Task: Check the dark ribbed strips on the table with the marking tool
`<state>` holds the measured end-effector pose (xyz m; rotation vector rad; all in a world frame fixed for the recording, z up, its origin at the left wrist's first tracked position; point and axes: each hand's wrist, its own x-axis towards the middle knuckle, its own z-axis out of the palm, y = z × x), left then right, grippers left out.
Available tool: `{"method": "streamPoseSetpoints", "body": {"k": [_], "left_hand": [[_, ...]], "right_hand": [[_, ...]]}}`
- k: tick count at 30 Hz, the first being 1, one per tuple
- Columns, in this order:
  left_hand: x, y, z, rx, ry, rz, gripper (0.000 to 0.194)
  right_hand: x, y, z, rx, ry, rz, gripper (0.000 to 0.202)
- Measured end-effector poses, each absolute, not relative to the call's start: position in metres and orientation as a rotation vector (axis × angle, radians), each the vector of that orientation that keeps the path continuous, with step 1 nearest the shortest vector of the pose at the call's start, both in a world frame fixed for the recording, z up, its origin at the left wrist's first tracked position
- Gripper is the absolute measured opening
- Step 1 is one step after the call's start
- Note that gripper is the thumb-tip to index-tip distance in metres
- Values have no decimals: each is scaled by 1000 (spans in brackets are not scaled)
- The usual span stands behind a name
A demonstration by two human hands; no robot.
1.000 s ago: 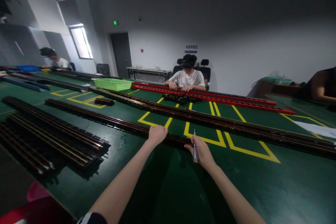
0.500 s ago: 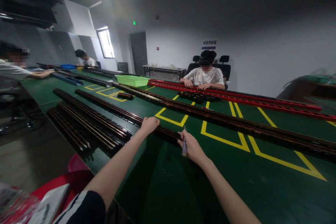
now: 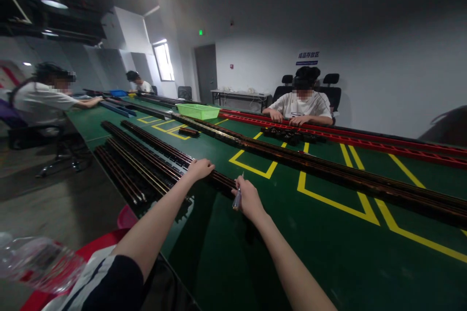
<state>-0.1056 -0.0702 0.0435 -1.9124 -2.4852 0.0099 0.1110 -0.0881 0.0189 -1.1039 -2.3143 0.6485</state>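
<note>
Just below centre, on a green table [image 3: 288, 243], a long dark strip [image 3: 223, 181] runs from 10 o'clock toward 6 o'clock. Left hand [image 3: 200, 169], at 7 o'clock, curled over the strip. Right hand [image 3: 250, 199], at 6 o'clock, closed round a slim tool [image 3: 237, 200], its thin tip up; thumb side touching the strip's near end.

Changes over the past second: view swung left, so the room sits farther right. Strip and hands shifted across the table toward the stack [image 3: 138, 172] at 8 o'clock; the yellow tape outline [image 3: 251, 170], formerly just beyond the left hand, now lies to the strip's right. Seated person [image 3: 47, 99] at 10 o'clock, out of frame a second ago, now well in view. Clear bottle [image 3: 40, 262] at 8 o'clock, newly recognisable, lying tilted.

Materials: strip dark and glossy, with narrow coppery lines along its length. Stack of similar lengths, one line brassy, edges notched. Tool's handle translucent, its shaft metallic. Tabletop smooth, dully reflective. Light-green plastic basket [image 3: 199, 112] at 10 o'clock, shallow and flared. Red ladder-like rails [image 3: 383, 144] at 3 o'clock. Bottle thin-walled, ridged.
</note>
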Motion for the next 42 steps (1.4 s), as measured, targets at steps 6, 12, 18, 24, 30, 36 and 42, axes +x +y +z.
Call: {"method": "streamPoseSetpoints", "body": {"k": [6,12,18,24,30,36,42], "left_hand": [[-142,-75,42,-1881,-2536,44,47],[-172,-79,41,-1824,-2612,75,52],[-185,-88,44,-1786,-2656,117,57],[-169,-90,51,-1701,-2707,84,48],[-119,-80,59,-1797,-2670,8,39],[-50,-68,65,-2019,-2488,-26,35],[27,-49,48,-2301,-2221,-110,33]], "right_hand": [[77,-96,28,-1133,-2369,618,6],[46,-104,28,-1149,-2361,627,11],[25,-105,23,-1127,-2325,695,14],[21,-102,14,-1002,-2240,790,12],[25,-92,3,-883,-1919,991,15],[83,-73,7,-1099,-1814,732,11],[230,-41,19,-1342,-1942,381,14]]}}
